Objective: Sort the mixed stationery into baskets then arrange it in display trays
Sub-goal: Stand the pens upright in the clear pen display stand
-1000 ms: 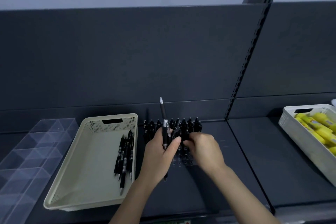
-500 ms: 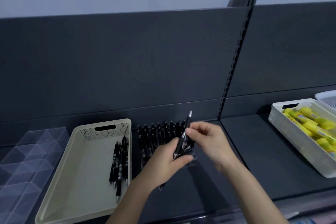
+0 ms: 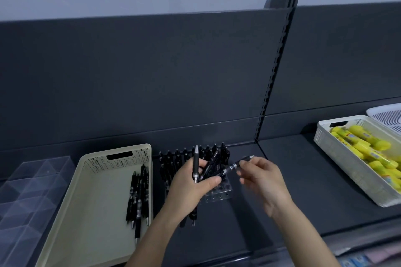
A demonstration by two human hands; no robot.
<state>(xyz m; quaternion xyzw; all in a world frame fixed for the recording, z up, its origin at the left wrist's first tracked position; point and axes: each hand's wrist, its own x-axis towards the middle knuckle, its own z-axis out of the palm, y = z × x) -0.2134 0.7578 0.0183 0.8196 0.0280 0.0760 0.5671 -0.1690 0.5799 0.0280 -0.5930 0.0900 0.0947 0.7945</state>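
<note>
Fingers (image 3: 210,180) of the left hand (image 3: 191,188) curl round a bundle of black pens (image 3: 196,166), one of them standing upright above the fist. Just beside it, the right hand (image 3: 262,180) pinches a single pen (image 3: 235,166), held at a slant. Both hands partly hide a clear holder (image 3: 219,192) whose back rows are full of standing pens (image 3: 180,156). Left of the holder, a beige basket (image 3: 93,165) holds loose pens (image 3: 138,193), and a clear tray (image 3: 28,182) lies beyond it. At the far right, a white basket (image 3: 342,165) holds yellow highlighters (image 3: 366,147).

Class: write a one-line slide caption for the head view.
Left hand grips black pens; right hand pinches another pen by the clear display tray.
</note>
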